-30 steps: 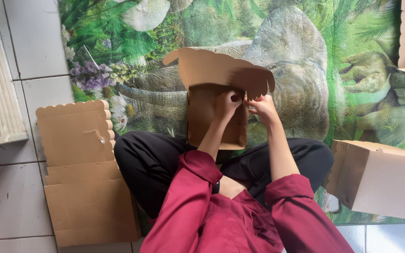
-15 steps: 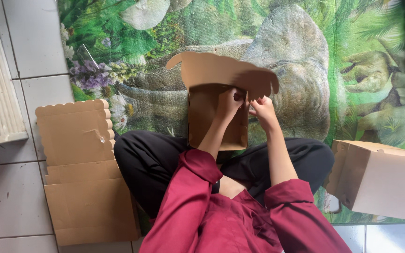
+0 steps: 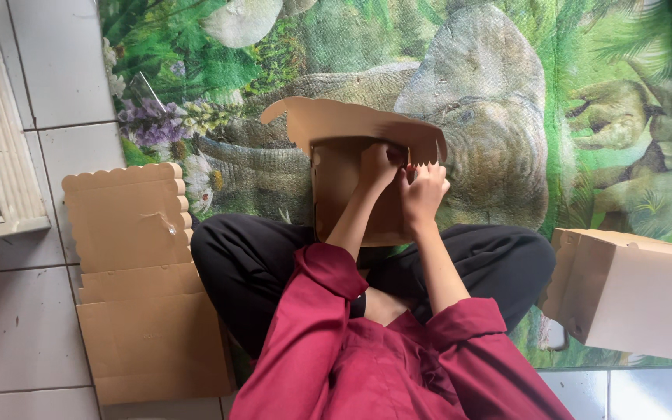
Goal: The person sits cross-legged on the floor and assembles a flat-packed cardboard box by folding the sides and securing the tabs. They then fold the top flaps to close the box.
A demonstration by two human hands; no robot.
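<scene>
Half-folded brown box [image 3: 351, 183] sits over lap, near mat's [image 3: 600, 117] front edge, long axis upright. Both hands at its top-right corner: left hand [image 3: 380, 163] & right hand [image 3: 423, 190] fingertips pinching scalloped flap [image 3: 336, 120], right slightly nearer.

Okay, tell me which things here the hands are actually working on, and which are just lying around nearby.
In hand:
- half-folded cardboard box, with its scalloped flap raised
- left hand and right hand, both gripping the box near its upper right corner

Lying about:
- flat cardboard blanks on the tiled floor
- assembled box on the printed mat
</scene>
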